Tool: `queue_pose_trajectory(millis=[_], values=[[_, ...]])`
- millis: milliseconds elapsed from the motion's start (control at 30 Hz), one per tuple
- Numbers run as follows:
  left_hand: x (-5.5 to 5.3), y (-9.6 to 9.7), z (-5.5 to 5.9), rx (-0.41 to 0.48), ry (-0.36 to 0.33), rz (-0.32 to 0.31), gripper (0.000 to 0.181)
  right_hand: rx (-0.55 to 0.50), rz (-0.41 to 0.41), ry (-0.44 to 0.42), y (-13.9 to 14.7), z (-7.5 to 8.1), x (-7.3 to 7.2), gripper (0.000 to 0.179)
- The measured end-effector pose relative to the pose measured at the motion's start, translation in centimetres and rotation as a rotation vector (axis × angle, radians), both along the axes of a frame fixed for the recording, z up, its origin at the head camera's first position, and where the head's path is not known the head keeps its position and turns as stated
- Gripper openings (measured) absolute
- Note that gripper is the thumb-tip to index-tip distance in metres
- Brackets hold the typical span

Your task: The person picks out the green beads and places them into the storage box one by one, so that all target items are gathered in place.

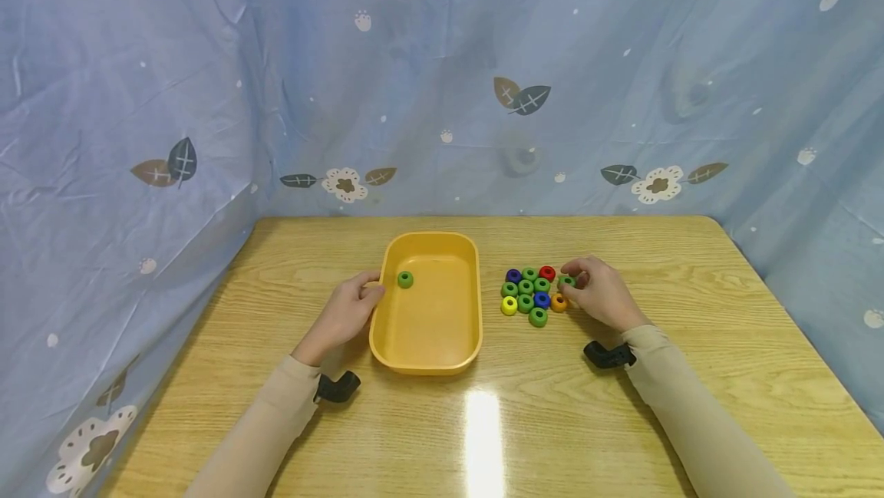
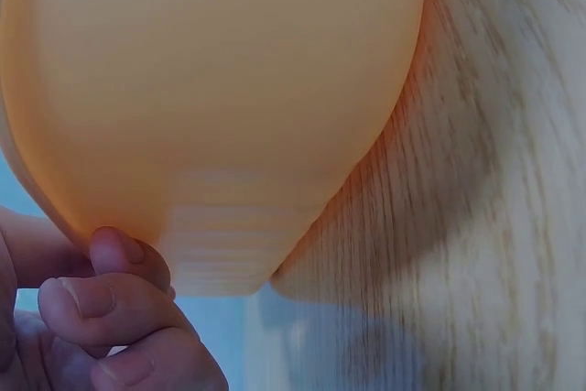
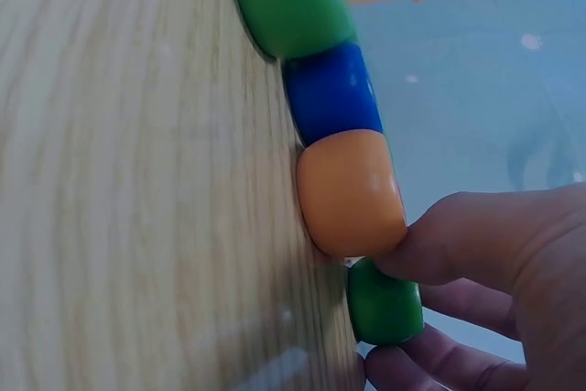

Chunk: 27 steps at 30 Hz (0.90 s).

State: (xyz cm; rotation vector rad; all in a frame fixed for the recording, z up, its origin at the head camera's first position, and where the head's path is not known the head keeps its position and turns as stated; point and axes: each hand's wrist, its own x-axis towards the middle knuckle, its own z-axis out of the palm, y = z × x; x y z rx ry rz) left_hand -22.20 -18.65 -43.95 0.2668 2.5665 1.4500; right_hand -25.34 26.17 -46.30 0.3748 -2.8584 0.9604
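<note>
My left hand [image 1: 347, 310] grips the left rim of a yellow-orange plastic tray [image 1: 438, 329], thumb and curled fingers at its edge in the left wrist view. One green bead [image 1: 405, 279] lies inside the tray, near its left wall. To the right of the tray, my right hand [image 1: 602, 295] pinches another green bead [image 3: 386, 304] at the right side of a cluster. Its thumb also comes right up to the orange bead [image 3: 351, 194] in the right wrist view. Beside that stand a blue bead [image 3: 331, 93] and a larger-looking green bead [image 3: 293, 2].
The cluster on the wooden table [image 1: 552, 406] also holds a red bead [image 1: 547, 273], a yellow bead [image 1: 509, 305], a dark purple bead [image 1: 514, 276] and several green ones. A blue patterned cloth [image 1: 428, 84] hangs behind the table and along its sides.
</note>
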Motion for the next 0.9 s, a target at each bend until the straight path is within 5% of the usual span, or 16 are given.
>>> queue_pose_trajectory(millis=[367, 900], values=[[0.0, -0.1, 0.1, 0.005, 0.007, -0.002, 0.047, -0.006, 0.016, 0.022, 0.2, 0.2, 0.2, 0.028], [0.0, -0.2, 0.2, 0.031, -0.013, -0.021, 0.047, -0.079, 0.109, 0.142, -4.7, 3.4, 0.6, 0.027]])
